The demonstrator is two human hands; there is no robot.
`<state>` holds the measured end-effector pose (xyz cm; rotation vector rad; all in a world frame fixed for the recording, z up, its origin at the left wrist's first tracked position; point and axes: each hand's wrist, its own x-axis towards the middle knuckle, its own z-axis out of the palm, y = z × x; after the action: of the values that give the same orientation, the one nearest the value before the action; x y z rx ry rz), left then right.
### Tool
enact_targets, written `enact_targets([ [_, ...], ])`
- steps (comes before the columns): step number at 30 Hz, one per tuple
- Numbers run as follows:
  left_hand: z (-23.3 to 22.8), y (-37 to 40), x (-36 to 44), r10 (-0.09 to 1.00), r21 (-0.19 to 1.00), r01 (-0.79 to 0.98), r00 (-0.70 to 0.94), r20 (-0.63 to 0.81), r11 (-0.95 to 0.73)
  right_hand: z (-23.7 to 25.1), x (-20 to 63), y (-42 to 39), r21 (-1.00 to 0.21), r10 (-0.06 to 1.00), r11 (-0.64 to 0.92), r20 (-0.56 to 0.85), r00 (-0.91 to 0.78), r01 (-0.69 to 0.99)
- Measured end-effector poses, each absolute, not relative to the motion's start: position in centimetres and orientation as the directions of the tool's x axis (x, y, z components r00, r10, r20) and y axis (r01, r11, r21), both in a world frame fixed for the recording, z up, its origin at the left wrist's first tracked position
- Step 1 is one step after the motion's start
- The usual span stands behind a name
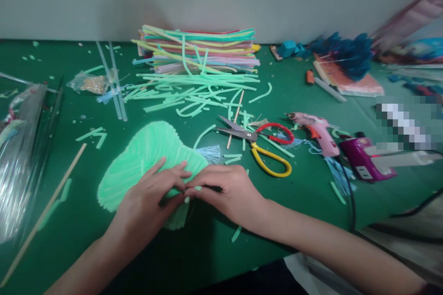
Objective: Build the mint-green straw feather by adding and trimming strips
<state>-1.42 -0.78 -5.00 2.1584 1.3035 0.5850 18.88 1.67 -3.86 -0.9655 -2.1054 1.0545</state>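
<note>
A light green fuzzy piece, shaped like a wide leaf and built from rows of pipe cleaners, lies in front of me. My left hand rests over its lower middle, with thumb and index finger pinched at its near right edge. Meeting it there, my right hand has its thumb and fingertips pressed together on the same edge. A short green end pokes out between the fingertips; exactly what each pinch holds is partly hidden. Scissors with one red and one yellow handle lie open beyond my right hand.
Bundled colored pipe cleaners and loose green ones lie at the back. A pink glue gun and a purple device are at right. A wooden stick and plastic-wrapped rods lie left. Blue tassels are scattered about.
</note>
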Motion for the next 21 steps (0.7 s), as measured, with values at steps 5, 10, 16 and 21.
enact_targets([
  [5,-5.3,-0.8,-1.0,0.899,0.598,0.681,0.395,0.187,-0.424,-3.4,19.4,1.4,-0.950,0.830,0.145,-0.034,-0.556,0.276],
  [10,-5.4,-1.0,-0.9,0.877,0.541,0.693,0.414,0.241,-0.476,-3.2,20.1,1.1,-0.939,0.807,0.167,-0.046,-0.589,0.302],
  [16,-4.8,-1.5,-0.2,0.884,0.593,0.656,0.369,0.287,-0.467,-3.3,19.6,1.3,-0.766,0.764,0.517,0.211,-0.610,0.382],
  [21,-4.5,-1.2,-0.8,0.910,0.698,0.604,0.373,0.178,-0.384,-3.0,19.5,1.8,-0.864,0.812,0.351,0.089,-0.577,0.361],
])
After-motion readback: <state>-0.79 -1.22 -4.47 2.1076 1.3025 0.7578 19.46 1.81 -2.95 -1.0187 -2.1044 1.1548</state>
